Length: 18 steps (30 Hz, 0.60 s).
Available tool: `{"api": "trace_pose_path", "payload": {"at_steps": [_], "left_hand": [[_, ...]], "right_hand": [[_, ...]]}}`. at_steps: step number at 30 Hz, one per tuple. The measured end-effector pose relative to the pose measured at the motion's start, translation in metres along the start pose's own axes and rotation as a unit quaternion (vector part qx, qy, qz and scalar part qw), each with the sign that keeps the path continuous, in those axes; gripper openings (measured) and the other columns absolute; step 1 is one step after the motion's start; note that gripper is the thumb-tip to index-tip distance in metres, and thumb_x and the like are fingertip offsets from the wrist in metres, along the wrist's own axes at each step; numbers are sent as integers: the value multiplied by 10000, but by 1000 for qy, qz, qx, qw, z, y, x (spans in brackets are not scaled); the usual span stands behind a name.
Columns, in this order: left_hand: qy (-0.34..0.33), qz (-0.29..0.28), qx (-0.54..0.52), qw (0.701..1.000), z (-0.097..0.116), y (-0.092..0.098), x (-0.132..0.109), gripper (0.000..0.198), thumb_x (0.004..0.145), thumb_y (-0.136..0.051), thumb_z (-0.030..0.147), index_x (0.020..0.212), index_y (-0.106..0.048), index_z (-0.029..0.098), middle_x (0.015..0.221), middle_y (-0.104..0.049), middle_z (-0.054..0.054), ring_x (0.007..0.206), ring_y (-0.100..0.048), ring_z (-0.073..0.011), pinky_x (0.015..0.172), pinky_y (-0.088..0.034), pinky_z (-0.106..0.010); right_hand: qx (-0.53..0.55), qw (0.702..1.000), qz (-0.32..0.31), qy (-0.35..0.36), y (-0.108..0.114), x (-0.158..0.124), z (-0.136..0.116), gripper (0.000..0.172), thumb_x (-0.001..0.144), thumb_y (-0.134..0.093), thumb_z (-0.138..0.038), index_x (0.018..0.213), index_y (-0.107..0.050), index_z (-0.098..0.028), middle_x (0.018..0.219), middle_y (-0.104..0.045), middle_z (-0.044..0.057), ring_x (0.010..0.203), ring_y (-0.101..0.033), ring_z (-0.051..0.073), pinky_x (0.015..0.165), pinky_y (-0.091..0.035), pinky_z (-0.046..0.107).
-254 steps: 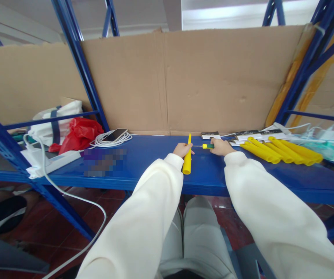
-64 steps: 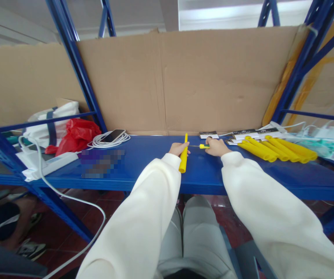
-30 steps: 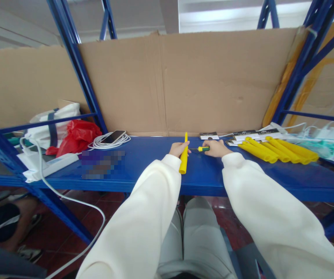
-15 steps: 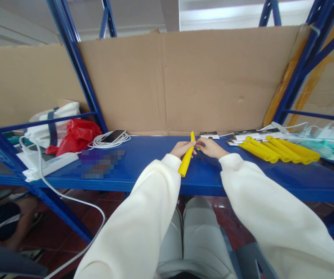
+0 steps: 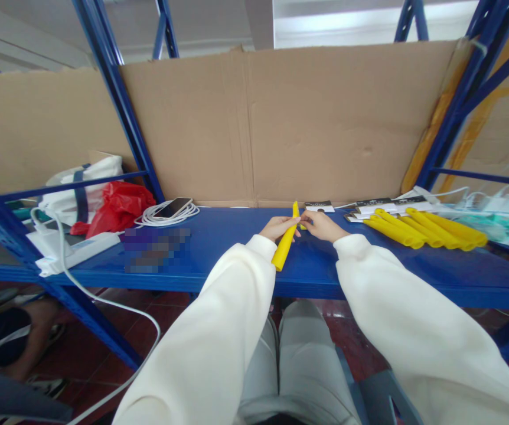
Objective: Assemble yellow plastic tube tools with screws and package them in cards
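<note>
Clasping a yellow tube (image 5: 284, 249) in my left grip (image 5: 276, 228) | my right grip (image 5: 320, 225) just beside it, its hold I cannot tell

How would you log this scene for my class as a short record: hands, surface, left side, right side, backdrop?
Left hand: holds a yellow tube, thin end away from the person
Right hand: fingers beside the tube; whether they grip anything is unclear
Surface: blue shelf
Left side: phone on coiled white cable, red bag, power strip
Right side: more yellow tubes, side by side
Backdrop: cardboard
</note>
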<state>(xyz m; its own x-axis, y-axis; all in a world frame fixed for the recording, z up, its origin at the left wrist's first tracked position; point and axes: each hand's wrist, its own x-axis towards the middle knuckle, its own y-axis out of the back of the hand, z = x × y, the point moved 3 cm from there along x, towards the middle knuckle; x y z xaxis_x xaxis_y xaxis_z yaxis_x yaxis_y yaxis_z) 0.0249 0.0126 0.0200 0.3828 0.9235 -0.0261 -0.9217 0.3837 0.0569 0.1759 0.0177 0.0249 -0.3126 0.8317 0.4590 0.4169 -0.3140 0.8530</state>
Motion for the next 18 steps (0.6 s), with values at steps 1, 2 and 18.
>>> {"api": "trace_pose_path", "payload": {"at_steps": [1, 2, 18], "left_hand": [[2, -1, 1, 1000, 0, 0, 0, 320, 866, -757, 405, 943, -726, 96, 501, -643, 2, 380, -539, -91, 467, -474, -202], [4, -1, 2, 1000, 1, -1, -1, 312, 872, -750, 401, 941, -725, 97, 497, -641, 3, 382, -541, -92, 470, -477, -203], [40, 101, 13, 994, -6, 9, 5, 222, 927, -687, 284, 985, -722, 73, 472, -627, 3, 365, -516, -97, 449, -441, -200]], "right_hand": [[-3, 1000, -2, -1, 0, 0, 0, 173, 901, -509, -103, 938, -666, -166, 964, -749, 108, 867, -685, 209, 790, -498, 293], [-5, 1000, -5, -2, 0, 0, -1, 177, 905, -503, -102, 941, -665, -164, 969, -749, 109, 867, -684, 207, 787, -496, 288], [-16, 999, -10, -27, -1, 0, 3, 200, 907, -475, -134, 952, -667, -164, 919, -738, 91, 803, -662, 191, 780, -484, 285]]}}
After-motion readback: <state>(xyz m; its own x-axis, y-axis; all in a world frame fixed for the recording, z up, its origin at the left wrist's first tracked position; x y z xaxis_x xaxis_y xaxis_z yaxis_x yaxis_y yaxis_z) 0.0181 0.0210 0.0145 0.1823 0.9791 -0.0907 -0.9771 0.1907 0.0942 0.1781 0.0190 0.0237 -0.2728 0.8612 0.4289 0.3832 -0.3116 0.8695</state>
